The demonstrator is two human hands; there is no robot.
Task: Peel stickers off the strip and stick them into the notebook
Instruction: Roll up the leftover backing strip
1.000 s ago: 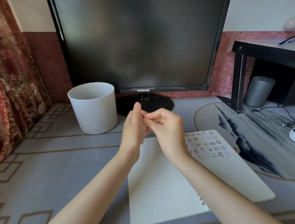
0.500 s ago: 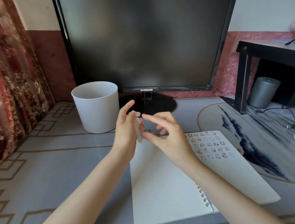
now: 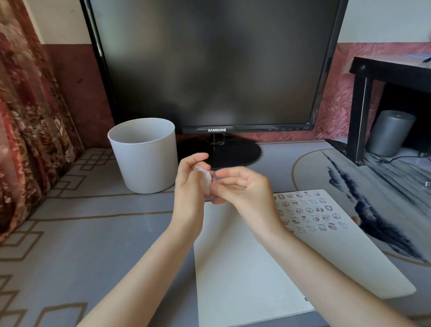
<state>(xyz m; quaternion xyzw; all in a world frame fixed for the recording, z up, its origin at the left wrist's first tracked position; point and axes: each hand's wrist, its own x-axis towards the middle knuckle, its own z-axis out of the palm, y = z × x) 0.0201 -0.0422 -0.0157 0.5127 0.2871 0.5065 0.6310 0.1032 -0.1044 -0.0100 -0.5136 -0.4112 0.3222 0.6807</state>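
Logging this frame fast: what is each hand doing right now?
Left hand: closed on a small curled white paper strip.
Right hand: fingertips pinched at the strip's edge; whether it grips a sticker cannot be told.

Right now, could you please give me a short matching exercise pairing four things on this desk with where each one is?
Things:
1. white bin
2. sticker strip
3. notebook
4. monitor

Places:
A. held in the left hand
B. lying open beneath the wrists
C. against the back wall
D. left of the monitor stand

Pairs: 1-D, 2-A, 3-B, 4-C
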